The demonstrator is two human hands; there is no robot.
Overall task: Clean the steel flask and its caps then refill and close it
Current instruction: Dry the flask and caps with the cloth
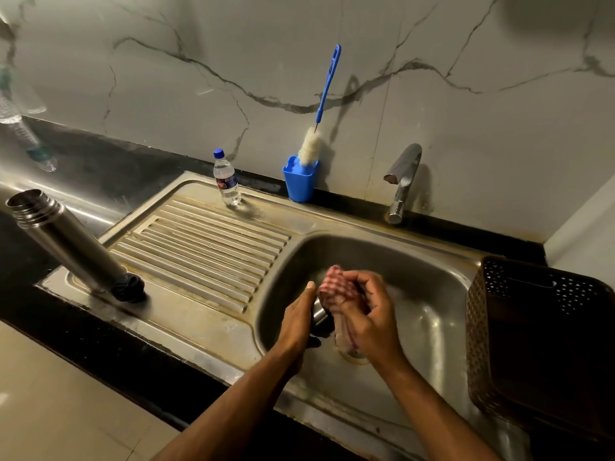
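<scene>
over the sink (442,281) basin, a steel cap (320,315) is being gripped by the left hand (299,319) and rubbed with a checked cloth (337,289) bunched in the right hand (369,314). the open flask (66,241) is being left standing uncapped on the drainboard, apart. a wet cap is likely being risked: slipping, dropping into the basin.

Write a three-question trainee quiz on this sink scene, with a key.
1. True or false: the steel flask has its cap on.
2. What holds the bottle brush? A) brown basket B) blue cup C) sink basin
3. What does the right hand grip?

Key: 1. False; its mouth is open. 2. B, the blue cup. 3. A red checked cloth, against the steel cap in the left hand.
</scene>
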